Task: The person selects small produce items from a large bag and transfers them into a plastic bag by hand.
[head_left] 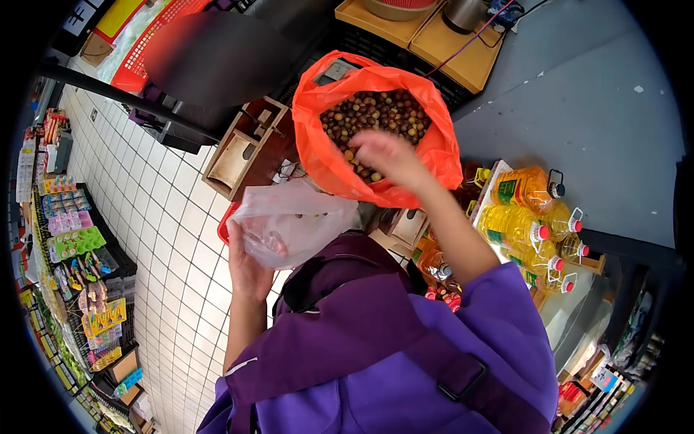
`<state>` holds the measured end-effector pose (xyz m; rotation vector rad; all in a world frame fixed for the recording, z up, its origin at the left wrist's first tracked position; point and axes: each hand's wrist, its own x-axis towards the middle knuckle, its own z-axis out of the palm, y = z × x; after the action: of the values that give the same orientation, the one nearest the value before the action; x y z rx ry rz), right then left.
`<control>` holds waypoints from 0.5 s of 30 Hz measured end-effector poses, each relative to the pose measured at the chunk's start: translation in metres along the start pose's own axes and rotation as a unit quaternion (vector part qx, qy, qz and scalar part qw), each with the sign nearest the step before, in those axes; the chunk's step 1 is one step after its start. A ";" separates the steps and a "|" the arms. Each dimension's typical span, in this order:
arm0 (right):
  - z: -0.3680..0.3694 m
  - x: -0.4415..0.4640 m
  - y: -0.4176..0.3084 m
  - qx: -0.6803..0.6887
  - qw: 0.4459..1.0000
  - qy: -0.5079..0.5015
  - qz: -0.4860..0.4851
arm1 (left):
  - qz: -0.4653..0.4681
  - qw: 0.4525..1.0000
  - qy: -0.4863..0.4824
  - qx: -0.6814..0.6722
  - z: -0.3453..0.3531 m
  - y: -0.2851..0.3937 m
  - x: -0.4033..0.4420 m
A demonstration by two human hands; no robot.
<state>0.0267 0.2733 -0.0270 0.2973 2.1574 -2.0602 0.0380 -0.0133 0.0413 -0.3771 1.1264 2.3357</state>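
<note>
My left hand (253, 264) is closed on the edge of a translucent plastic bag (289, 220), holding it in front of my body. A few small round fruits show dimly through its film. Just beyond it stands a large red plastic bag (441, 155), wide open, filled with small round brown and yellow-green fruits that look like jujubes (376, 112). Over these fruits is my right hand (387, 155), smeared by motion. Its fingers point left, toward the middle of the bag; whether they grip any fruit cannot be made out.
Large bottles of yellow oil (513, 224) stand at the right, close to my right forearm. Wooden drawers (246, 148) lie left of the red bag. A black bar (130, 101) crosses the upper left. Shelves of packaged goods (87, 267) line the far left, past white floor tiles (166, 217).
</note>
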 end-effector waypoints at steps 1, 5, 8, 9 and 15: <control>-0.031 0.025 0.025 -0.145 0.983 0.109 -0.037 | -0.014 1.000 0.017 0.000 0.002 -0.004 0.001; -0.085 0.080 0.078 -0.409 0.878 0.179 0.173 | -0.050 0.998 0.032 0.029 0.007 -0.018 0.007; -0.048 0.101 0.048 -0.406 0.850 0.211 0.263 | -0.085 0.996 -0.009 0.035 -0.002 -0.025 0.012; -0.047 0.108 0.051 -0.342 0.894 0.195 0.215 | -0.095 0.995 0.022 0.018 0.003 -0.027 0.014; -0.002 0.064 0.044 -0.391 0.918 0.054 0.042 | -0.117 0.993 0.018 0.000 0.006 -0.036 0.029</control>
<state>-0.0248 0.2797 -0.0853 0.3840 2.7478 -1.0088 0.0338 0.0198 0.0079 -0.5239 1.0377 2.1318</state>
